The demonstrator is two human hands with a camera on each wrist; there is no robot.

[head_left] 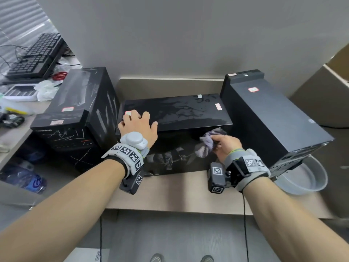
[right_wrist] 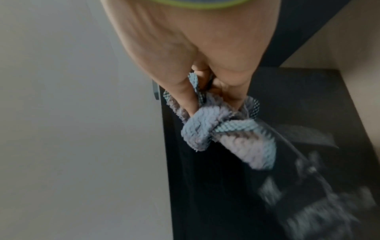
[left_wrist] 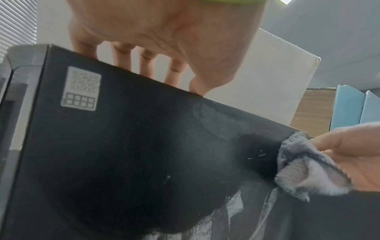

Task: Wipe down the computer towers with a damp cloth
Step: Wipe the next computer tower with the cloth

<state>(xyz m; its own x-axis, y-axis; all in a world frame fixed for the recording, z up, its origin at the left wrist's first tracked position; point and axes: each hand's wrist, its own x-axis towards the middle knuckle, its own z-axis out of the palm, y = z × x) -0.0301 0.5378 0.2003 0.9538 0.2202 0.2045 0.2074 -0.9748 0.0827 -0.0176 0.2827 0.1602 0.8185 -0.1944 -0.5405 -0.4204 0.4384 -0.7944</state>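
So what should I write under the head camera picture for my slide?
Left hand steadies the middle computer tower while the right hand wipes its side with a grey cloth.

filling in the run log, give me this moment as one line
step: wiping middle tower front | left hand: resting on tower top | right hand: holds cloth against front | front: streaked wet

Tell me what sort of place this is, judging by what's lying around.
Probably an office or IT workroom. Several black computer towers carrying small stickers sit along a plain wall, keyboards are stacked on a cluttered desk to the left, and a cardboard box stands to the right.
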